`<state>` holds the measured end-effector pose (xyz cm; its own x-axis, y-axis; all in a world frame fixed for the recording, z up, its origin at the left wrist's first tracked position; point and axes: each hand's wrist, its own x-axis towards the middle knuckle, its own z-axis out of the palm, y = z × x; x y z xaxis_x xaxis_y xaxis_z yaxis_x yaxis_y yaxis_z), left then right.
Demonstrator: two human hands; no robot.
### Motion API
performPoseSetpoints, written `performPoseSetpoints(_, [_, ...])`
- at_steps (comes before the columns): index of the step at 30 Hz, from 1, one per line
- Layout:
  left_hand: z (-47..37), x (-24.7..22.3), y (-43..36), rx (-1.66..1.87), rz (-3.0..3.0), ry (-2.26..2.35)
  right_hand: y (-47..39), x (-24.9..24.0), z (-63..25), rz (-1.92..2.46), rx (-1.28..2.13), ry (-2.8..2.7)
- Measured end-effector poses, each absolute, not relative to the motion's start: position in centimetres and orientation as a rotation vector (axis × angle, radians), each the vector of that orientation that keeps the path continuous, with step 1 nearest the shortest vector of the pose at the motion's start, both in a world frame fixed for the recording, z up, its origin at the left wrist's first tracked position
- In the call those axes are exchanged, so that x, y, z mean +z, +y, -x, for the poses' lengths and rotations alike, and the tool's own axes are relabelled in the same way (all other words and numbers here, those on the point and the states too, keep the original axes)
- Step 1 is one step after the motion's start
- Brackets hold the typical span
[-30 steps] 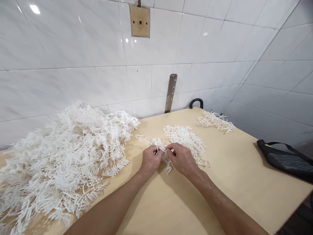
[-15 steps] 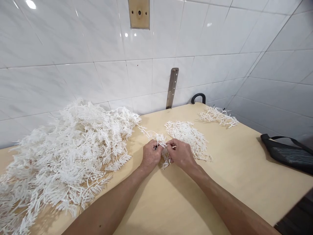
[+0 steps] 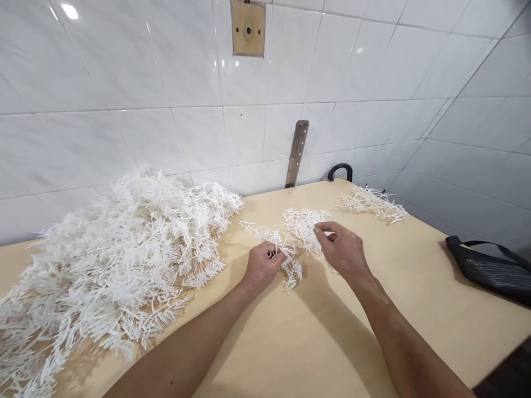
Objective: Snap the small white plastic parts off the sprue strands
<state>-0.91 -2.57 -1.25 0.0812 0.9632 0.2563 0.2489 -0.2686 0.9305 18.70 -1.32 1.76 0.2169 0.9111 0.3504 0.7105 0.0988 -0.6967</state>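
Note:
My left hand [image 3: 264, 266] pinches a white branched plastic sprig [image 3: 292, 271], whose stem and feathery tips stick out on both sides of the fingers. To the right, apart from the sprig, my right hand [image 3: 343, 249] hovers at the edge of a small heap of white pieces [image 3: 305, 224]. Its thumb and forefinger are pressed together; whether a small piece is between them I cannot make out. The hand covers part of that heap. On the left lies a large tangled pile of white plastic branches [image 3: 136, 260].
Bare-looking white stems [image 3: 373, 203] lie at the back right of the wooden table [image 3: 265, 354]. A black bag [image 3: 489, 271] rests at the right edge. Behind the table are a black curved handle [image 3: 341, 168], a metal strip [image 3: 297, 155] and a tiled wall [image 3: 191, 132].
My right hand has moved away from the left hand, to the right and over the small heap. My left hand keeps hold of the sprig. The view has shifted slightly.

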Motion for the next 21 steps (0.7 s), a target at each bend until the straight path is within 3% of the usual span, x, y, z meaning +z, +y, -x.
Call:
performPoseSetpoints(5, [1.0,-1.2,-2.4,1.217,-1.725,1.169,-2.6,1.9,-16.2,1.418,0.712,-1.816])
performPoseSetpoints(14, [0.9,-0.7,-2.7,1.178,-1.721,1.191,-3.0,1.9,-15.7,1.425,0.517,-1.924])
performPoseSetpoints(21, [0.9,-0.5,-2.7,1.137,-1.737,1.202,-3.1,2.2,-15.6,1.535,0.590,-1.917])
